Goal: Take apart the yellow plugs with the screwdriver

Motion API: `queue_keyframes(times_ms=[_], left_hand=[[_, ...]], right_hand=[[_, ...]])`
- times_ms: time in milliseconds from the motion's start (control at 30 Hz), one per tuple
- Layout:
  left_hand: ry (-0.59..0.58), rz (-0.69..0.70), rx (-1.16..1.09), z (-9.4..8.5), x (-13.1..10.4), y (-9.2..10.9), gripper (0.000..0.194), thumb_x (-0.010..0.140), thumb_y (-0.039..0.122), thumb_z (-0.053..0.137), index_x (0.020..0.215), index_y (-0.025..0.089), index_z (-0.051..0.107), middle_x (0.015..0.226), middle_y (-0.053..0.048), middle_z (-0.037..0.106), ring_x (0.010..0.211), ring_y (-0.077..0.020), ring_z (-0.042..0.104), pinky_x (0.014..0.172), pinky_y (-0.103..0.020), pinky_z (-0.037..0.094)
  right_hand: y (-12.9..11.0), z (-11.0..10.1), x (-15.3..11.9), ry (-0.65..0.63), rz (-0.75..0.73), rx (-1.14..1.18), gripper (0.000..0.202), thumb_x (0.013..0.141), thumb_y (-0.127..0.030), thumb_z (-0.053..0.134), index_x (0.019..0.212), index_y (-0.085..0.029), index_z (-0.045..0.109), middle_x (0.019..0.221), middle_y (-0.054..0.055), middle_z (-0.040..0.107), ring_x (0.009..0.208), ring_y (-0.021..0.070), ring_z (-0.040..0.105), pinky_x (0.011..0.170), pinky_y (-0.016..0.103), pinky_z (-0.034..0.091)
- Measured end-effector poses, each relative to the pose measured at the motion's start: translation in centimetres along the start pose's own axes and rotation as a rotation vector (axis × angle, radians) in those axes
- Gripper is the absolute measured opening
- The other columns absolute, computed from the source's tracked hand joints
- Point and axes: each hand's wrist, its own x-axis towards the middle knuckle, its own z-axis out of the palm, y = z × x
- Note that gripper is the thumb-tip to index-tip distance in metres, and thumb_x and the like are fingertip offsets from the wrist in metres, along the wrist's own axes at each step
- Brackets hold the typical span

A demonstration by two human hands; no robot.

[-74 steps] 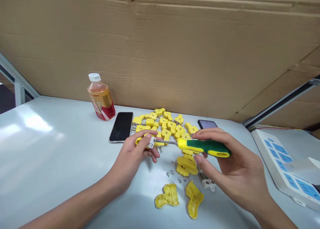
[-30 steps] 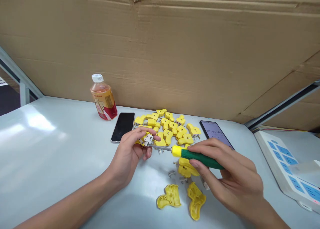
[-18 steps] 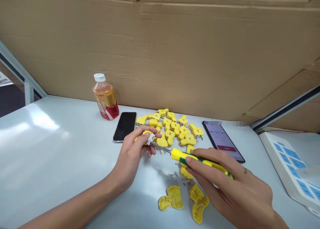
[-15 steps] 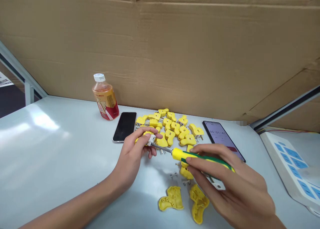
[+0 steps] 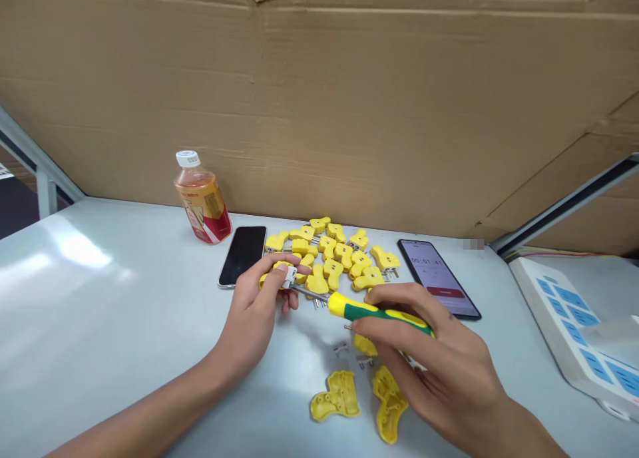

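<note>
My left hand [image 5: 259, 288] is closed on a yellow plug [image 5: 266, 279], pinching its white insert [image 5: 289, 277] between thumb and fingers. In my right hand [image 5: 439, 358] is a screwdriver [image 5: 384, 313] with a yellow and green handle. Its shaft points left, and the tip meets the white insert. Right behind my left fingers lies a cluster of yellow plugs [image 5: 333, 271], some with metal pins showing. Nearer to me are two hollow yellow shell halves, one on the left [image 5: 337, 397] and one beside it [image 5: 390, 405]. Small metal-and-white pieces [image 5: 366, 361] lie above them, partly near my right fingers.
A drink bottle [image 5: 202, 198] stands at the back left, with a dark-screened phone [image 5: 243, 255] beside it. Another phone [image 5: 436, 278] showing a timer lies on the right. A white power strip [image 5: 574, 331] runs along the right edge. Cardboard [image 5: 319, 112] walls off the back.
The whole scene has shifted slightly left as the view turned. My right hand has rolled the screwdriver handle, showing more green on its side. The tip stays at the plug's insert.
</note>
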Motion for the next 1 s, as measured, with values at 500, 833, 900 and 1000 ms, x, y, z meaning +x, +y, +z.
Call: queue_keyframes(times_ms=[500, 833, 900, 1000], left_hand=[[-0.053, -0.016, -0.062, 0.2, -0.6, 0.2, 0.023, 0.086, 0.036, 0.065, 0.093, 0.016, 0.072, 0.103, -0.01, 0.074, 0.058, -0.0126, 0.057, 0.054, -0.029, 0.044], [-0.05, -0.042, -0.075, 0.2, -0.5, 0.2, 0.023, 0.084, 0.036, 0.068, 0.092, 0.015, 0.072, 0.101, -0.01, 0.074, 0.057, -0.0129, 0.057, 0.054, -0.029, 0.043], [-0.066, -0.038, -0.07, 0.2, -0.6, 0.1, 0.024, 0.084, 0.037, 0.068, 0.093, 0.016, 0.073, 0.101, -0.01, 0.074, 0.058, -0.0133, 0.057, 0.054, -0.029, 0.043], [-0.087, -0.035, -0.062, 0.3, -0.8, 0.1, 0.025, 0.085, 0.038, 0.068, 0.094, 0.016, 0.074, 0.1, -0.01, 0.074, 0.058, -0.0137, 0.057, 0.055, -0.029, 0.043]], right_hand=[[-0.3, -0.2, 0.4, 0.136, 0.153, 0.121, 0.028, 0.087, -0.01, 0.068, 0.11, -0.024, 0.063, 0.096, 0.005, 0.075, 0.088, 0.0219, 0.073, 0.077, 0.035, 0.061], [0.1, -0.7, 0.6, 0.083, 0.14, 0.093, 0.023, 0.09, -0.005, 0.061, 0.099, -0.024, 0.072, 0.092, 0.005, 0.071, 0.082, 0.0184, 0.071, 0.068, 0.03, 0.061], [0.1, -0.8, 0.6, 0.086, 0.17, 0.116, 0.025, 0.09, -0.006, 0.061, 0.102, -0.025, 0.071, 0.096, 0.005, 0.07, 0.09, 0.0194, 0.071, 0.073, 0.031, 0.062], [0.2, -0.7, 0.4, 0.098, 0.239, 0.055, 0.02, 0.092, -0.016, 0.065, 0.11, -0.024, 0.066, 0.095, 0.004, 0.075, 0.081, 0.0187, 0.074, 0.065, 0.027, 0.062]])
